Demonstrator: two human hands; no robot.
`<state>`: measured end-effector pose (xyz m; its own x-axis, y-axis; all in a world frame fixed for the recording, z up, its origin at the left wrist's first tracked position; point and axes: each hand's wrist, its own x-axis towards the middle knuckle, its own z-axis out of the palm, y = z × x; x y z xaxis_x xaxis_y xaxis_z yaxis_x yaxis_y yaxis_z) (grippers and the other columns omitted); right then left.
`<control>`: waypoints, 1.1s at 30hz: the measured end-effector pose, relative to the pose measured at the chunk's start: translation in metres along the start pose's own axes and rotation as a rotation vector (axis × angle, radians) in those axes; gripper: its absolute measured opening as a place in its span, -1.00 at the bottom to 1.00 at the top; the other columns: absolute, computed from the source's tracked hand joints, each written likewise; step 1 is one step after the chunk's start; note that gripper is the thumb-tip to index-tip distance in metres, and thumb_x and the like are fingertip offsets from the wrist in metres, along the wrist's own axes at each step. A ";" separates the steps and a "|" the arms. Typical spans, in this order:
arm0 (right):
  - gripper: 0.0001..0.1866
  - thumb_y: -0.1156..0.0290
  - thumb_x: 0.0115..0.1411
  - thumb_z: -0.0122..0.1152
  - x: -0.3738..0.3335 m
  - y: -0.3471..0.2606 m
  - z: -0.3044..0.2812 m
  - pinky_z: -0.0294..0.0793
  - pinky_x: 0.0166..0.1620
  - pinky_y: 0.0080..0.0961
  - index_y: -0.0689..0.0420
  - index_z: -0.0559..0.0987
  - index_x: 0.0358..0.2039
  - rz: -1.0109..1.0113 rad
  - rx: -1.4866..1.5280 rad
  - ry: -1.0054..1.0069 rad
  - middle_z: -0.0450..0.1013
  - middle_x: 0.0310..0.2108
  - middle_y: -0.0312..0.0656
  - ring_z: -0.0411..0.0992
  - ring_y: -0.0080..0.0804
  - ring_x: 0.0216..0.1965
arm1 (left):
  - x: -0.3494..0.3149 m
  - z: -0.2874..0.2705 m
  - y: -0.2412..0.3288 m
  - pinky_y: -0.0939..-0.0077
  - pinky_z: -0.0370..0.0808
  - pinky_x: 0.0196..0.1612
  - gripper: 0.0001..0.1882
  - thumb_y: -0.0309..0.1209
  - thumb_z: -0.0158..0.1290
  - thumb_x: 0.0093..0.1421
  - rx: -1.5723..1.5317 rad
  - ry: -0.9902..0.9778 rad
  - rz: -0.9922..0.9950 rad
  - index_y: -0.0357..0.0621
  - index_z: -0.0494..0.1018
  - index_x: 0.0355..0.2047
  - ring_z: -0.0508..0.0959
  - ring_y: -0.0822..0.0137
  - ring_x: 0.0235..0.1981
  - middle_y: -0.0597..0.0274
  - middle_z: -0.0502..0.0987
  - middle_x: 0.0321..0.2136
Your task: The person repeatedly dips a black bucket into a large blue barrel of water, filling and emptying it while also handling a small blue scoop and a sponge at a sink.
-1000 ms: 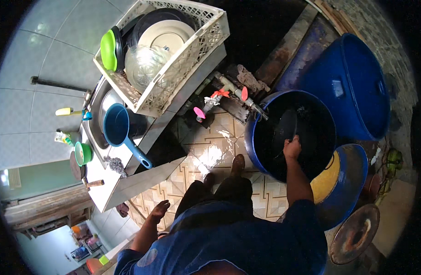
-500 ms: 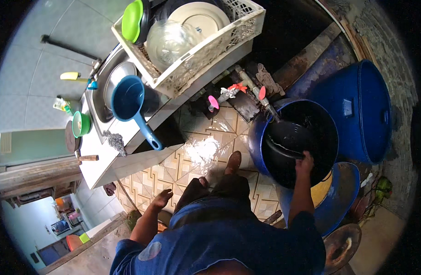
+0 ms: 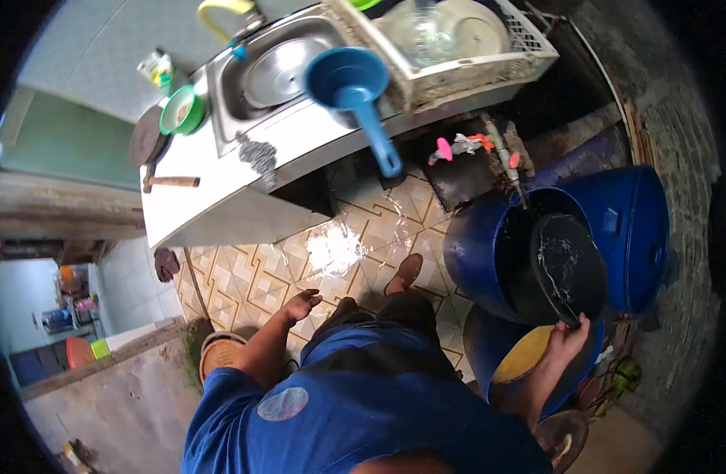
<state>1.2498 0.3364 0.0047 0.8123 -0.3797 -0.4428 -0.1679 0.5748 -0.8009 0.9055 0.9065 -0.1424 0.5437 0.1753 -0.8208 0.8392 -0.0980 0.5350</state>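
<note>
My right hand (image 3: pixel 570 340) grips the rim of a round black basin (image 3: pixel 568 265). The basin is tilted over the mouth of a blue barrel (image 3: pixel 477 253), and its wet inside glints. A tap pipe (image 3: pixel 519 188) ends at the barrel's far rim. My left hand (image 3: pixel 303 304) hangs over the tiled floor to the left, fingers loosely apart and nothing in it.
A blue dipper (image 3: pixel 368 130) sits at the sink (image 3: pixel 228 118), its handle jutting over the counter edge. A dish crate (image 3: pixel 477 73) stands on the counter. Another blue barrel (image 3: pixel 643 237) is at right. The floor tiles (image 3: pixel 252 288) shine wetly.
My right hand has brought the black basin up from deep inside the barrel, toward me and the right, tilting it. My left hand stays free. The view has shifted.
</note>
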 end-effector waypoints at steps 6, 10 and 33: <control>-0.87 0.44 0.06 0.14 -0.118 0.012 0.028 0.40 -0.59 -0.61 0.15 0.45 -0.34 -0.033 -0.190 -0.146 0.45 -0.38 -0.22 0.41 -0.44 -0.54 | -0.033 -0.004 -0.117 0.36 0.27 0.16 -0.35 -0.05 -0.06 0.23 -0.070 0.074 -0.028 -0.30 0.20 0.16 0.33 0.06 0.14 -0.12 0.32 0.11; -0.90 0.45 0.04 0.11 -0.221 0.055 0.073 0.39 -0.62 -0.64 0.05 0.45 -0.38 0.182 -0.274 -0.170 0.42 -0.43 -0.34 0.41 -0.49 -0.54 | -0.074 -0.010 -0.191 0.36 0.25 0.17 -0.35 -0.07 -0.04 0.22 -0.131 0.117 -0.083 -0.29 0.21 0.16 0.33 0.06 0.14 -0.13 0.33 0.10; -0.90 0.40 0.05 0.15 -0.476 0.633 0.077 0.54 -0.25 -0.35 0.04 0.40 -0.45 1.354 -0.501 -0.062 0.32 -0.46 -0.27 0.31 -0.43 -0.47 | -0.303 0.059 -0.403 0.28 0.34 -0.12 -0.36 0.01 0.10 0.12 -0.864 0.324 -0.536 0.04 0.26 0.14 0.40 0.30 -0.08 0.34 0.41 -0.06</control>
<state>0.7997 0.9365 -0.2601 -0.1062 0.2787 -0.9545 -0.9776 0.1463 0.1515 0.4041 0.8353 -0.1213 -0.0296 0.2539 -0.9668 0.6045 0.7748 0.1850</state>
